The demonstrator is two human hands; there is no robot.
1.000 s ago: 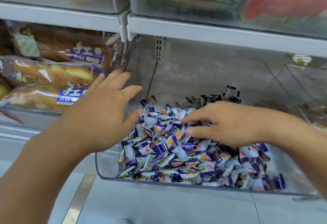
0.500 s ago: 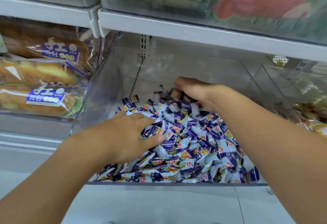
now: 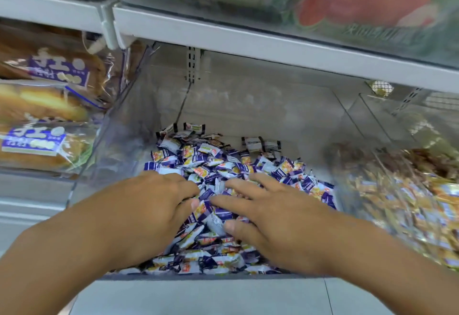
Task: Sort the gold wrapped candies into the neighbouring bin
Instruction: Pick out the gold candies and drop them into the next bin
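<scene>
While both hands rest flat on a heap of purple-and-white sweets (image 3: 218, 165) in a clear bin (image 3: 119, 125), the sorting job looks barely begun. Left hand (image 3: 149, 212) lies w/ fingers loosely bent on the near-left of the heap; right hand (image 3: 278, 217) spreads its fingers wide across the middle; neither holds anything that can be seen. Gold sweets (image 3: 407, 205) fill the next bin (image 3: 347, 180) to the right, blurred behind its wall; no gold strays can be picked out in the purple heap, maybe buried. Such pieces are probably light, crinkly, slippery in foil, so best pinched at a twisted end or across the body w/ thumb and forefinger. Bread bags (image 3: 42, 116) sit far left; shelf (image 3: 248, 41) above. Palms and the heap's depths are hidden.
</scene>
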